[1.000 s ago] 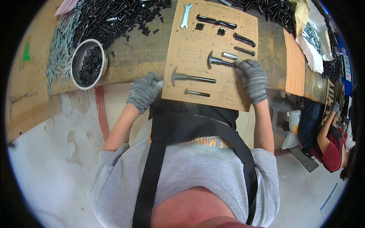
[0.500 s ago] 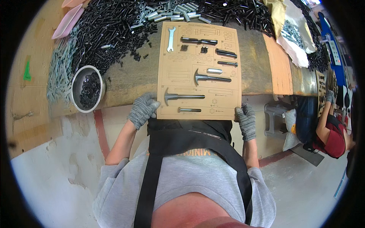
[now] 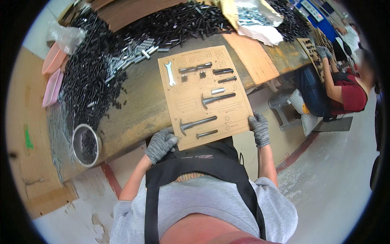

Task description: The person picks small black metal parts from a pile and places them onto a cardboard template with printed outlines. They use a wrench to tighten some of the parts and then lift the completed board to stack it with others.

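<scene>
Room separates bowl (image 3: 77,145) and card (image 3: 186,94); bolts (image 3: 84,87) block beyond.

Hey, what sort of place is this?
Probably a hardware assembly or packing workshop: loose black parts lie heaped on a worn bench, a cardboard sheet carries a wrench and bolts, and a co-worker nearby handles a similar sheet.
</scene>
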`<state>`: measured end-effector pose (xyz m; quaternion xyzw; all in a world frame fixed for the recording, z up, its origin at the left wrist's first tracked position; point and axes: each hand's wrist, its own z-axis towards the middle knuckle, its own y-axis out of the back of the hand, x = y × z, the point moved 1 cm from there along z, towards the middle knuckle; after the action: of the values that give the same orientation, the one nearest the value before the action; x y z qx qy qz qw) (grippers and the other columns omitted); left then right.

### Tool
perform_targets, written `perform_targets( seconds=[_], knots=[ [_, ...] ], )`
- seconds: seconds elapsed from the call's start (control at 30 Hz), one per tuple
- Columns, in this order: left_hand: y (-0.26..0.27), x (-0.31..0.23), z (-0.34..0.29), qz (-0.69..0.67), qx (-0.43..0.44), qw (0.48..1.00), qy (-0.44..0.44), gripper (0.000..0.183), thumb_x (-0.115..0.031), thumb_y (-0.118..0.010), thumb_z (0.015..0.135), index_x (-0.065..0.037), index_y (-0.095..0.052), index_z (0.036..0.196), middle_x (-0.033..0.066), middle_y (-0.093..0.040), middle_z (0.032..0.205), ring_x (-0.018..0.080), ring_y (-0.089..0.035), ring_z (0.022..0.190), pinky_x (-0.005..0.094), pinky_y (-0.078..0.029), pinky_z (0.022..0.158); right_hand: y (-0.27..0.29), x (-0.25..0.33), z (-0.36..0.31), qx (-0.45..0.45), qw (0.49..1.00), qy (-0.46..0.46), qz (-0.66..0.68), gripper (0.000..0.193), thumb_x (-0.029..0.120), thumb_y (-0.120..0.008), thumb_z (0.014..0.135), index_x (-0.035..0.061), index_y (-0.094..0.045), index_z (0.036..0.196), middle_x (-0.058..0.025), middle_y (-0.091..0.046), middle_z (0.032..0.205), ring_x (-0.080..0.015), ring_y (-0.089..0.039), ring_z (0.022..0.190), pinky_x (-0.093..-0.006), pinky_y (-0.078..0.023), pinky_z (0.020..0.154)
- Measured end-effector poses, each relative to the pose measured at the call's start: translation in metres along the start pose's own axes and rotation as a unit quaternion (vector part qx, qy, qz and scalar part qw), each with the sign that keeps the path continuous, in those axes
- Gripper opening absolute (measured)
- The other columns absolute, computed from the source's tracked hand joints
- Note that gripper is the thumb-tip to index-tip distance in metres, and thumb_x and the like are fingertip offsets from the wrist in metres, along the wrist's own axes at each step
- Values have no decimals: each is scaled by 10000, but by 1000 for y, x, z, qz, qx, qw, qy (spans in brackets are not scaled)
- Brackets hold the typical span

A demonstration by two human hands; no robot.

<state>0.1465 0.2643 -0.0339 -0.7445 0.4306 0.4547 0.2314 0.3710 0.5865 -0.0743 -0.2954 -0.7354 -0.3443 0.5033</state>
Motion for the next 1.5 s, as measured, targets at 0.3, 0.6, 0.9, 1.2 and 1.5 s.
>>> perform_targets(
  seconds=[0.3, 0.6, 0.9, 1.2, 1.5],
  knots=[
    [-90, -45, 83, 3, 229, 973, -23, 664, -327, -612, 866, -22, -349, 1394, 102, -578, 1145, 166, -559, 988, 302, -536, 770, 114, -24, 50, -126, 990, 32, 55, 387, 106, -655, 826, -5, -591, 1191, -60, -645, 988, -122, -588, 781, -246, -510, 665],
    [-176, -96, 150, -19, 299, 954, -14, 672, -374, -622, 844, -64, -380, 1390, 76, -547, 1213, 172, -548, 1059, 285, -507, 795, 205, -28, 127, -184, 979, 79, 41, 308, 45, -635, 840, -5, -628, 1144, -60, -659, 1004, -125, -603, 812, -243, -501, 691],
    [-227, -115, 193, -33, 303, 951, 48, 549, -331, -581, 911, -57, -415, 1356, 79, -545, 1229, 176, -563, 1071, 268, -514, 764, 259, -36, 194, -175, 978, 111, 31, 318, 49, -628, 851, -11, -615, 1163, -83, -656, 1056, -156, -611, 900, -267, -494, 816],
    [-256, -104, 193, -87, 309, 947, 32, 441, -386, -622, 888, -90, -538, 1204, 27, -597, 961, 106, -583, 852, 261, -538, 721, 279, -40, 208, -129, 980, 125, 87, 472, 141, -646, 846, -17, -506, 1269, -108, -596, 1194, -210, -603, 1013, -330, -525, 856],
    [-264, -90, 200, -167, 280, 943, 70, 360, -297, -634, 891, -56, -572, 1150, 51, -602, 960, 150, -620, 830, 285, -577, 657, 240, -65, 159, -110, 851, 16, 514, 611, 514, -339, 958, 107, -353, 1414, -111, -351, 1466, -281, -361, 1329, -433, -343, 1078]
  ],
)
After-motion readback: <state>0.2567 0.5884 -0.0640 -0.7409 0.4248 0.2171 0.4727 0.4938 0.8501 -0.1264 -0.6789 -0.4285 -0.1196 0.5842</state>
